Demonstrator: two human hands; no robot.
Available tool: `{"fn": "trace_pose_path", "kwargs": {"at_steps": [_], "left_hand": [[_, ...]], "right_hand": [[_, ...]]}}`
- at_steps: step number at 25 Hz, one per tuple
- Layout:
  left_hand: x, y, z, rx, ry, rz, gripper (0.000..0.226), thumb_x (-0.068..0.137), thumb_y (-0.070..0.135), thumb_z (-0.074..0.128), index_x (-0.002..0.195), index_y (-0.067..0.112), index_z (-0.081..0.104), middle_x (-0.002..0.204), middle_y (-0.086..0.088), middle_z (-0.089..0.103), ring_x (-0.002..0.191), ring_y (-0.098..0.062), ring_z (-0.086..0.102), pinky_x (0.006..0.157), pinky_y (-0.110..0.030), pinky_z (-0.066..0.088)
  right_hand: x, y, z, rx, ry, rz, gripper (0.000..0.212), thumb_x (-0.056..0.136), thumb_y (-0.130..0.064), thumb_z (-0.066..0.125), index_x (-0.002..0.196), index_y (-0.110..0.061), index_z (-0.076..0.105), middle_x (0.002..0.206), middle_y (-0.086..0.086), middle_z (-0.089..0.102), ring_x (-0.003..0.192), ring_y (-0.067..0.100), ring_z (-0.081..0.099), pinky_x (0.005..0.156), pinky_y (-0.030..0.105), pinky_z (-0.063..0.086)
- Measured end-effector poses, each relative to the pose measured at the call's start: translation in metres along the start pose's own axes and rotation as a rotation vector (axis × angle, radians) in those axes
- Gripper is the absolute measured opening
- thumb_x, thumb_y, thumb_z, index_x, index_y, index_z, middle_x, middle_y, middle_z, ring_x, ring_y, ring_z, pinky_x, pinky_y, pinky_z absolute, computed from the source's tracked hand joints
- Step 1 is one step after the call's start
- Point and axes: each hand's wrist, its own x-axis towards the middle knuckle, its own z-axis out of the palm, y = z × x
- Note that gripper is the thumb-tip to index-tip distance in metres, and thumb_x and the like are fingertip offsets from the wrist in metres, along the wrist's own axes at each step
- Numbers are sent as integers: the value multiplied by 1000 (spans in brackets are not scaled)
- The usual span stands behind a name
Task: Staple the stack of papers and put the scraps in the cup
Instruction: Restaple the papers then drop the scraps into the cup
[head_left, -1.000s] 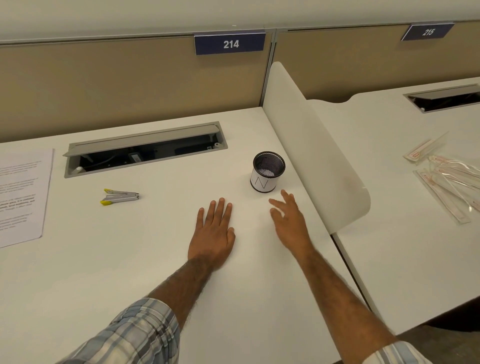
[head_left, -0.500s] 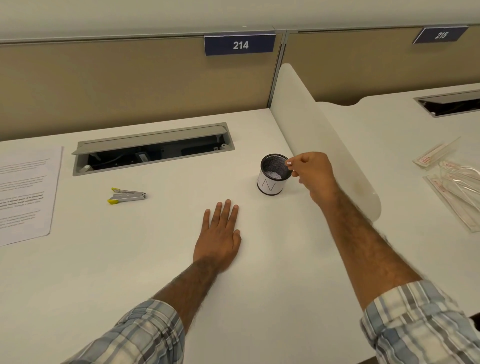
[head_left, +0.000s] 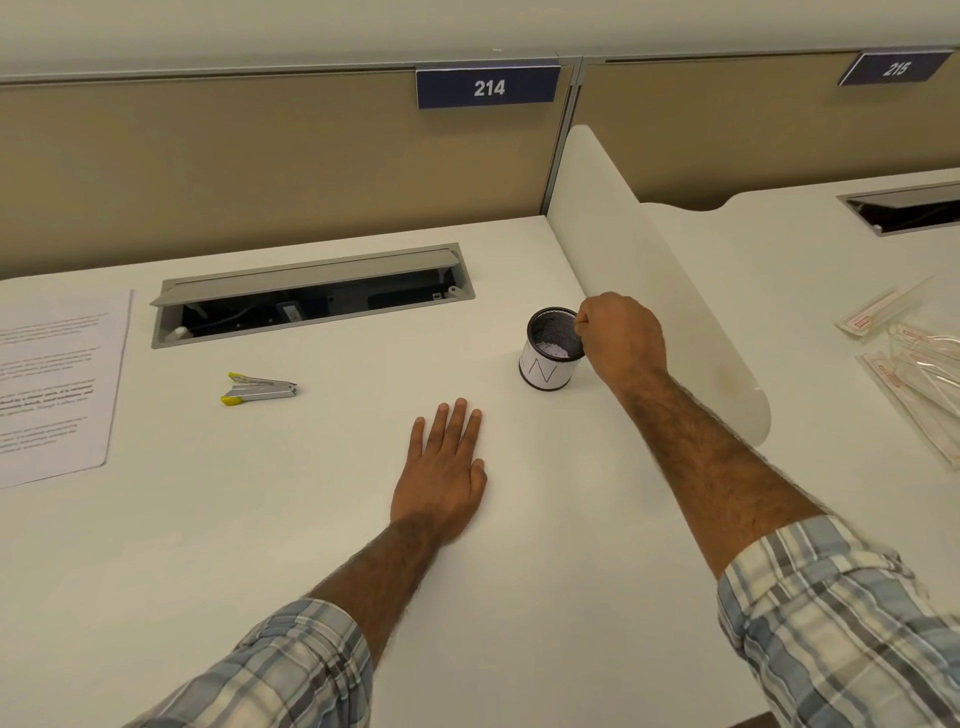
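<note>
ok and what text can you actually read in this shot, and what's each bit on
"214": blue sign over this desk, white figures.
"215": blue sign over the next desk.
"N": white label on the cup; a stroke left of it may be another letter, cannot tell.
Stack of papers: printed lines, too blurred to read.
Packets on the next desk: red marks, too small to read.

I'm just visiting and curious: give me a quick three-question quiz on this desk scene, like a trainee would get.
1. True or false: the left hand lies flat on the desk.
2. What lies between the papers and the left hand? A scissors, B stapler, C pen.
3. Fill in: the right hand is at the rim of the ____.
Key: 1 true; 2 B; 3 cup.
</note>
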Motion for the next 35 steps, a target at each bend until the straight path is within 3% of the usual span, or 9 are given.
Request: {"fn": "trace_pose_path", "kwargs": {"at_steps": [4, 7, 8, 10, 13, 21, 26, 30, 35], "left_hand": [[0, 0, 0, -1, -5, 1, 68, 106, 38, 18, 167, 21, -6, 175, -2, -12, 162, -23, -11, 131, -48, -6], [0, 1, -1, -3, -2, 1, 68, 106, 38, 20, 167, 21, -5, 175, -2, -12, 162, -23, -11, 131, -48, -5], [0, 1, -1, -6, 2, -1, 68, 106, 38, 21, 167, 21, -4, 176, -2, -10, 162, -23, -10, 131, -49, -5], [0, 1, 0, -5, 4, -4, 68, 106, 37, 23, 167, 20, -2, 176, -3, -9, 162, -24, -8, 131, -49, -3], [1, -1, 3, 9, -9, -2, 68, 107, 39, 21, 167, 21, -7, 175, -2, -14, 162, -23, -13, 131, -50, -4], [1, -1, 4, 20, -9, -4, 68, 107, 41, 18, 166, 22, -9, 174, -2, -17, 161, -23, -14, 131, -48, -5], [1, 0, 3, -1, -2, -7, 69, 106, 38, 22, 167, 22, -7, 175, -1, -15, 162, -22, -13, 131, -48, -6], [1, -1, 3, 8, -6, -7, 69, 107, 39, 21, 167, 22, -8, 175, -1, -15, 161, -22, -13, 131, -48, -5], [1, -1, 3, 16, -15, -10, 68, 105, 42, 13, 166, 22, -10, 173, -1, -19, 161, -23, -15, 131, -48, -7]], "right_hand": [[-15, 0, -2, 237, 226, 101, 20, 93, -27, 66, 83, -11, 65, 85, 8, 63, 77, 30, 58, 64, 37, 45], [-67, -10, 20, 322, 396, 68, 13, 95, -19, 62, 87, -9, 66, 86, 14, 63, 79, 37, 60, 67, 45, 50], [-94, -17, 36, 297, 379, 22, 10, 94, -17, 63, 95, -8, 69, 94, 17, 66, 86, 39, 64, 72, 48, 52], [-149, -37, 73, 195, 193, -57, 34, 95, -24, 63, 125, -9, 66, 131, 18, 63, 123, 41, 59, 96, 54, 50], [-201, -61, 118, 90, -116, -183, 62, 103, -49, 33, 157, -16, 31, 167, 4, 21, 155, 28, 11, 121, 58, 19], [-166, -39, 127, -32, -230, -87, 75, 101, -62, 13, 160, -17, 15, 169, 1, 9, 156, 25, -2, 120, 63, 0], [-155, -17, 126, -40, -228, -5, 79, 98, -63, 7, 160, -15, 16, 169, 2, 9, 156, 26, 0, 120, 64, 0], [-160, -20, 127, -6, -253, 24, 84, 95, -65, -2, 161, -14, 4, 169, 3, -4, 156, 23, -6, 121, 61, -6], [-174, -32, 128, 31, -252, 22, 84, 97, -65, 3, 160, -9, 4, 169, 8, -3, 156, 25, -3, 123, 57, -5]]}}
